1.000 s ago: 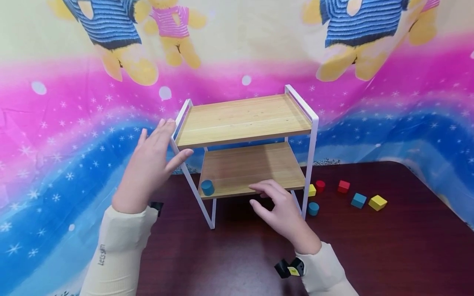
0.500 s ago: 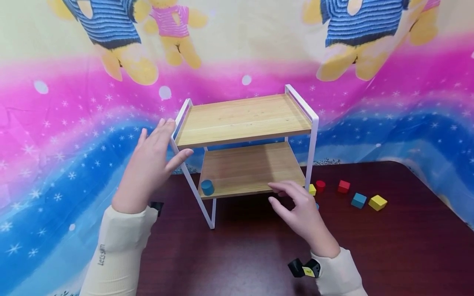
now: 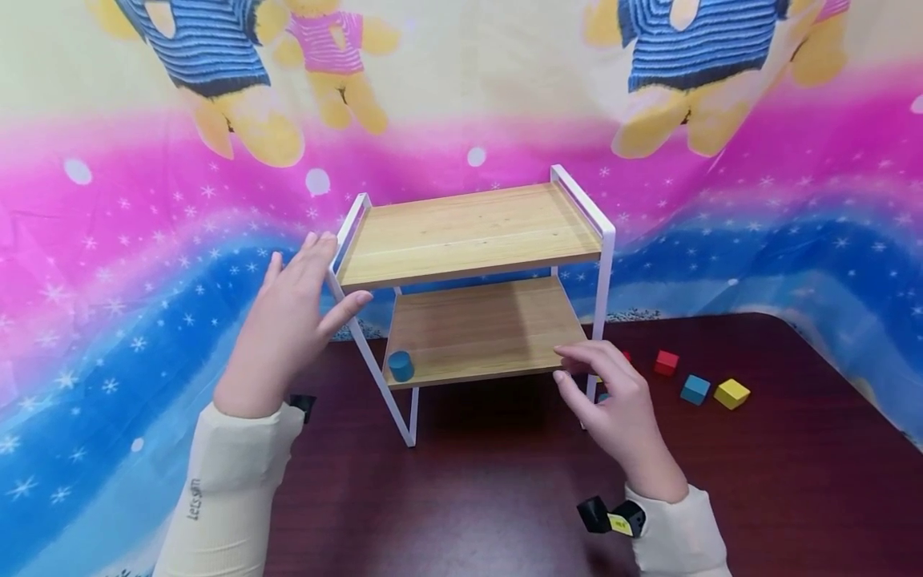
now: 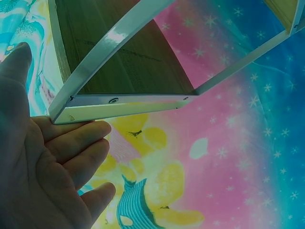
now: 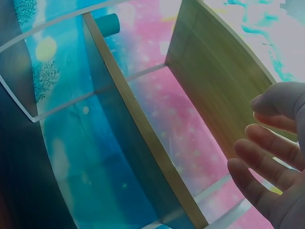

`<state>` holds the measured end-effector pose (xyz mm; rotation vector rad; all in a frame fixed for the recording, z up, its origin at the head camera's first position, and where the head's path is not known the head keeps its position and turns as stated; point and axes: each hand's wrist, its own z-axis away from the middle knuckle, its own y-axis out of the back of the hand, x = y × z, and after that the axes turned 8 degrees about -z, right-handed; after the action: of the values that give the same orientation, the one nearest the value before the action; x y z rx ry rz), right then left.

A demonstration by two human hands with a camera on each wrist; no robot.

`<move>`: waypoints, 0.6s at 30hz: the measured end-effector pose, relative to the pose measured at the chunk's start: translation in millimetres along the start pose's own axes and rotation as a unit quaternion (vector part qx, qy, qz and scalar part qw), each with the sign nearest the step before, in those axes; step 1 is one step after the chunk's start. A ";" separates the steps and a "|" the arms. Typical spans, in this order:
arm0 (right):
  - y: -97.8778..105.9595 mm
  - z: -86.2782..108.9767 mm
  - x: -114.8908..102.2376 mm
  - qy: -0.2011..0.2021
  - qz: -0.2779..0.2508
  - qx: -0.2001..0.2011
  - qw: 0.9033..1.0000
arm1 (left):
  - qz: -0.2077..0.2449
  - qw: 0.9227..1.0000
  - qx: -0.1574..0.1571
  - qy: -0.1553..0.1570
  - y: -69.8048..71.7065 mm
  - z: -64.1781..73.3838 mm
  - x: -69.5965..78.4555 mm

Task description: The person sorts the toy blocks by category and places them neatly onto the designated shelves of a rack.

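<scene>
Hovering over the near stretch of a dark table (image 3: 447, 505), the right hand (image 3: 622, 401) holds nothing — its fingers loosely bent, the thumb parted from them — just before the right front corner of a 2-tier rack; whether a fingertip touches the wood cannot be told. The left hand (image 3: 284, 328), fingers extended and thumb apart, rests against the upper left corner of the rack's white frame (image 3: 604, 280), apparently steadying it, and grasps nothing. A blue cylinder (image 3: 401, 366) stands upright on the lower board (image 3: 483, 328), near its left front corner and apart from both hands; the upper board (image 3: 469, 232) spans the space above. On the table to the right of the rack lie a red cube (image 3: 667, 362), a blue cube (image 3: 695, 389) and a yellow cube (image 3: 731, 393), near each other but not touching, while a red piece (image 3: 626, 355) shows only in part behind the right hand. Farthest away hangs a printed cloth (image 3: 505, 120) with snowflakes and clothed figures. The step in hand is judged to be a reach between placements, with 1 piece on the rack. The next move would call for passing the right upright without knocking it, then pinching a single piece without disturbing its neighbours.
</scene>
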<state>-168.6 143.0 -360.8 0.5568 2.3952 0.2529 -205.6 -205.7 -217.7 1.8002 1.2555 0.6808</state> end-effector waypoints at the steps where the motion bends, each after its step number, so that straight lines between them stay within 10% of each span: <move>1: 0.5 0.1 0.1 0.001 0.001 0.004 1.000 | 0.000 1.000 0.000 0.000 0.0 0.4 -0.9; 18: 20.9 0.7 14.1 -0.017 0.003 0.067 0.998 | -0.002 1.000 0.005 -0.003 -2.5 0.5 -3.6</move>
<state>-171.1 168.0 -362.6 0.6231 2.3895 0.0854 -207.7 -208.7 -220.0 1.8056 1.2596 0.6677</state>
